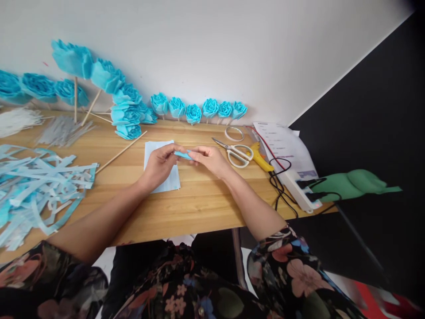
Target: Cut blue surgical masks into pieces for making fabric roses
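Left hand point(160, 162) and right hand point(211, 159) both clamped on blue piece point(182, 154), fingertips pinching it between them. Sheets point(171, 180) lie below grip, partly under left hand. Scissors point(228, 148) right of grip, glue gun point(262, 159) farther right. Strips point(49, 186) well left; roses point(194, 114) beyond.

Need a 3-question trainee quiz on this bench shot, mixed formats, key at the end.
1. Open: What is held between the left grip and right grip?
2. True or false: The pile of strips lies on the left side of the table.
3. Multiple choice: Relative to the scissors, where is the tape roll?
A) closer to the camera
B) farther from the camera
C) lying on top of them

Key:
1. A small blue piece.
2. True.
3. B.
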Tool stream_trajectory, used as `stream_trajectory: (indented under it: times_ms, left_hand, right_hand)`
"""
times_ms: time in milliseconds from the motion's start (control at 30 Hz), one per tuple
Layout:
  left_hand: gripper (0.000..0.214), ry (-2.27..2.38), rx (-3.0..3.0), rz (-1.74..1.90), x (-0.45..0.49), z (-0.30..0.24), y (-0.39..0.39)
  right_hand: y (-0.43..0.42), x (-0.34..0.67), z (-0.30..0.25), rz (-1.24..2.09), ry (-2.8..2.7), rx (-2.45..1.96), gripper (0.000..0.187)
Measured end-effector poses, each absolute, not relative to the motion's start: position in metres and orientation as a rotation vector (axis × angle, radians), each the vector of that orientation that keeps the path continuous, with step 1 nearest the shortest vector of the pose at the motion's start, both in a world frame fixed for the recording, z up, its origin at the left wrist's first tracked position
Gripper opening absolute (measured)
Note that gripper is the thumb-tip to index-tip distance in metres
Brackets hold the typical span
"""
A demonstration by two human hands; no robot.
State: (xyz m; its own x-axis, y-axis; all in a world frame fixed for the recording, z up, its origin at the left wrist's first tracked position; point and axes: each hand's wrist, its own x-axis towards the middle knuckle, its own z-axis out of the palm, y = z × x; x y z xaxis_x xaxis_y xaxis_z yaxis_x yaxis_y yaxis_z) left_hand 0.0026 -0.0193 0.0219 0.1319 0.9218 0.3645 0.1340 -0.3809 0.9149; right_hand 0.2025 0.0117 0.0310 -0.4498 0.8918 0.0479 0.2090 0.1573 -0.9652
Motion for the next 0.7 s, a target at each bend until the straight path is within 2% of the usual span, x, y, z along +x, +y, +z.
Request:
stream_trajectory:
  times_ms: [200, 400, 567, 700]
  left_hand:
    - [0.041, 1.172, 1.718, 1.271, 0.003, 0.029, -0.022]
    - [0.031, 1.262, 1.781, 1.129, 0.001, 0.023, -0.014]
    - [0.028, 1.338, 1.901, 0.922, -0.003, 0.024, -0.011]
    - [0.026, 1.437, 2.027, 0.907, -0.002, 0.028, -0.013]
  right_hand:
    - [0.01, 0.205, 0.034, 0.973, -1.958, -1.12, 0.035]
    - [0.008, 0.203, 0.034, 0.766, -2.066, -1.108, 0.036]
    - [0.008, 0.202, 0.029, 0.822, -2.026, -1.125, 0.032]
    - [0.009, 0.201, 0.029, 0.882, -1.987, -1.123, 0.031]
